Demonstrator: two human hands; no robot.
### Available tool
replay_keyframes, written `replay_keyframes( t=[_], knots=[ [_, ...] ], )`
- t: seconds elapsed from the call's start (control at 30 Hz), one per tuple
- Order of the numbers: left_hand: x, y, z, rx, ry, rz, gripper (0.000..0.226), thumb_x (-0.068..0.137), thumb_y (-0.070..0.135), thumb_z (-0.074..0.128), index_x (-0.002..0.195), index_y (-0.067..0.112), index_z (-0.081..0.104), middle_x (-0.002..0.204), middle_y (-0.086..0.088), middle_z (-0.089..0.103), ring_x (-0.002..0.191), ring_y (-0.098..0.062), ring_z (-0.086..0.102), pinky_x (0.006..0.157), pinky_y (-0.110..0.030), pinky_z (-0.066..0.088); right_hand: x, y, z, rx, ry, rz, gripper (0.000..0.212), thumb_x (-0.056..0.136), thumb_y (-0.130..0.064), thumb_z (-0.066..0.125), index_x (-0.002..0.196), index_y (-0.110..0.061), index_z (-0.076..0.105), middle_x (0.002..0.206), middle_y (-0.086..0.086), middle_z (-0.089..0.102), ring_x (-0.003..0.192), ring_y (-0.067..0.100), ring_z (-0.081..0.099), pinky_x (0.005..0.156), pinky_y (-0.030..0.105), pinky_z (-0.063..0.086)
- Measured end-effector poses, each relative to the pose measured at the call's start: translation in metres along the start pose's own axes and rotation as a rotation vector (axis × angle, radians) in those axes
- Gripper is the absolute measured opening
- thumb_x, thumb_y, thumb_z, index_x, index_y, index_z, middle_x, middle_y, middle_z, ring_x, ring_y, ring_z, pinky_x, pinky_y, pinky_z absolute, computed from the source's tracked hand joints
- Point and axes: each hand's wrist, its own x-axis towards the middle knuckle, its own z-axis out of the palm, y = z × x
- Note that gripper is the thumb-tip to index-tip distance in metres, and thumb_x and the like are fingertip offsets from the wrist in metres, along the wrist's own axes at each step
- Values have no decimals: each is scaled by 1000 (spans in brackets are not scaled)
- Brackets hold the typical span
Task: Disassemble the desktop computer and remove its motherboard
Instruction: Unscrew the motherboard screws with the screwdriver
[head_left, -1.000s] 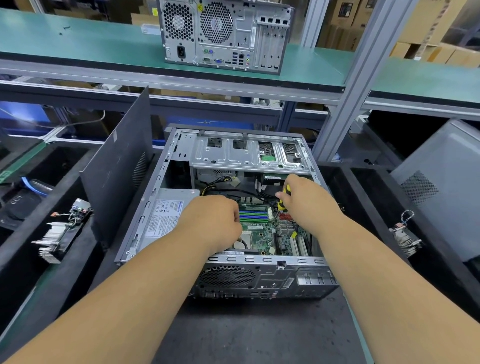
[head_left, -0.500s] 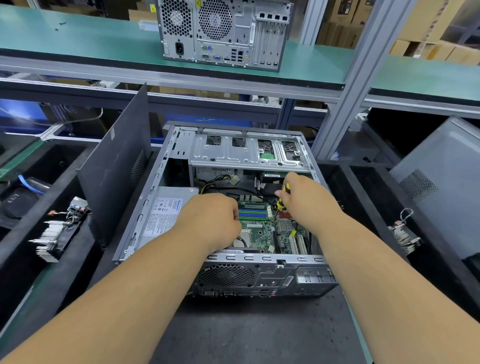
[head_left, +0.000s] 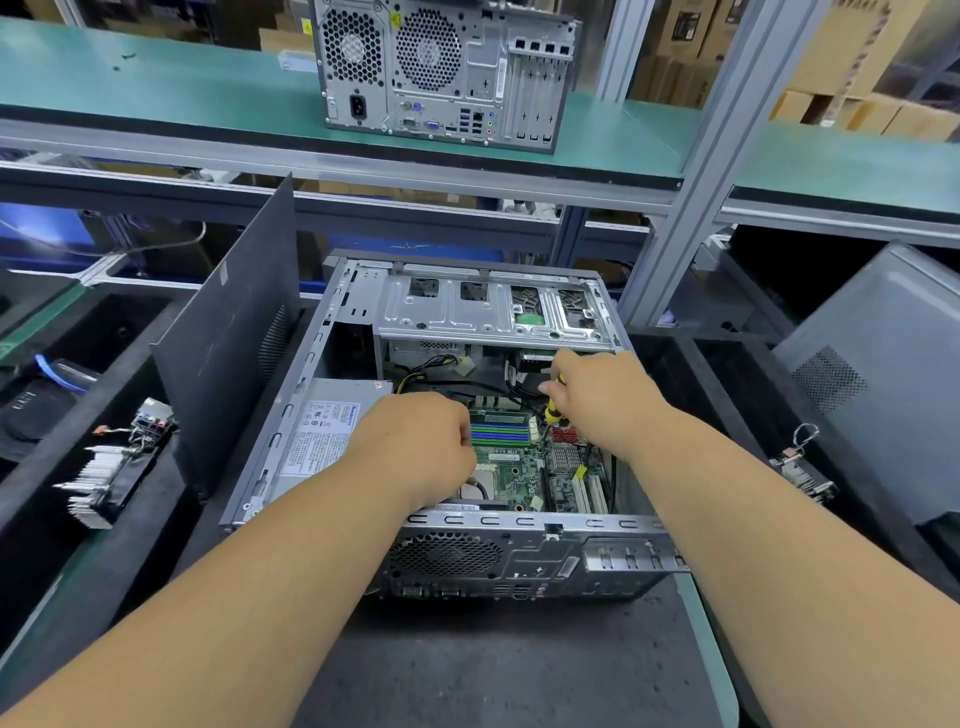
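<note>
Centre frame: your right hand (head_left: 597, 400) grasps the yellow screwdriver (head_left: 551, 410) over the motherboard (head_left: 511, 460); left hand (head_left: 421, 447) is clenched, contents hidden. Keep the tip square in the screw.

Motherboard (head_left: 511, 470): green, w/ blue and green striped RAM slots (head_left: 498, 432), red patch nr its right edge. Screwdriver (head_left: 551, 410) handle: yellow w/ black. Open case (head_left: 322, 364): silver-grey metal; rear fan grille perforated in a honeycomb. PSU (head_left: 324, 431): grey, white label. Side panel (head_left: 234, 332): dark grey, dotted vent patch. Counter (head_left: 493, 670) mat: black, green edge. Upper shelf (head_left: 156, 88): teal-green.
</note>
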Motion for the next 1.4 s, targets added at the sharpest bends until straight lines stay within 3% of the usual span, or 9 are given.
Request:
replay_keyframes(
  t=[0.13, 0.2, 0.4, 0.63, 0.83, 1.03, 1.17, 1.23, 1.4],
  knots=[
    [-1, 0, 0, -1, 5, 5, 12, 79, 32, 54, 85, 33, 65, 88, 13, 62, 83, -13, 56, 66, -26, 43, 2, 6, 2, 91, -8, 13, 14, 102, -32, 37, 102, -22, 47, 66, -10, 50, 69, 20, 47, 94, 41, 32],
    [-1, 0, 0, 0, 6, 10, 12, 80, 32, 54, 84, 33, 65, 87, 12, 62, 83, -13, 56, 67, -26, 43, 1, 7, 3, 152, -9, 27, 10, 99, -28, 38, 98, -24, 48, 72, -7, 56, 71, 20, 50, 97, 43, 31],
    [-1, 0, 0, -14, 5, 4, 13, 80, 31, 53, 83, 34, 65, 86, 13, 62, 82, -13, 56, 67, -26, 44, 3, 4, 6, 112, 30, 76, 35, 101, -51, 29, 93, -25, 51, 71, -5, 61, 76, 21, 56, 92, 42, 28],
    [-2, -1, 0, -44, 15, -11, 14, 77, 31, 52, 81, 34, 65, 85, 16, 62, 81, -9, 56, 65, -25, 45, 6, 4, 11, 189, 67, 108, 9, 96, -31, 42, 96, -23, 44, 70, -5, 57, 67, 22, 50, 93, 43, 31],
    [-10, 2, -10, -132, -8, -38, 18, 79, 25, 53, 74, 40, 61, 76, 23, 61, 72, 1, 56, 55, -19, 37, 3, 1, 6, 91, 13, 116, 33, 98, -51, 33, 97, -20, 44, 70, -4, 50, 78, 25, 56, 98, 46, 31],
    [-13, 9, -15, -122, -24, -79, 16, 80, 30, 56, 79, 44, 61, 81, 22, 62, 74, 2, 57, 68, -27, 52, 12, 8, -2, 90, -78, 35, 35, 97, -33, 42, 123, -10, 44, 89, 4, 64, 85, 29, 58, 102, 49, 28],
    [-11, 12, -14, -89, -42, -122, 14, 81, 36, 59, 81, 49, 61, 86, 27, 61, 76, 7, 56, 70, -21, 50, 11, 14, -3, 188, -74, -17, 21, 92, -35, 45, 101, -16, 47, 80, 1, 56, 75, 27, 51, 106, 50, 28],
    [-7, 16, -12, -87, -71, -163, 14, 83, 36, 61, 81, 50, 61, 89, 28, 61, 80, 8, 56, 73, -19, 48, 9, 14, 0, 198, -61, -10, 32, 95, -42, 39, 106, -14, 50, 86, 5, 60, 83, 30, 54, 111, 52, 22],
    [19, 43, -4, -328, -23, -263, 12, 82, 27, 66, 82, 40, 69, 82, 20, 67, 73, 7, 60, 61, -11, 43, 8, 15, 2, 190, -15, -20, 41, 102, -40, 34, 125, -9, 46, 97, 11, 64, 99, 34, 54, 113, 51, 20]
  ],
)
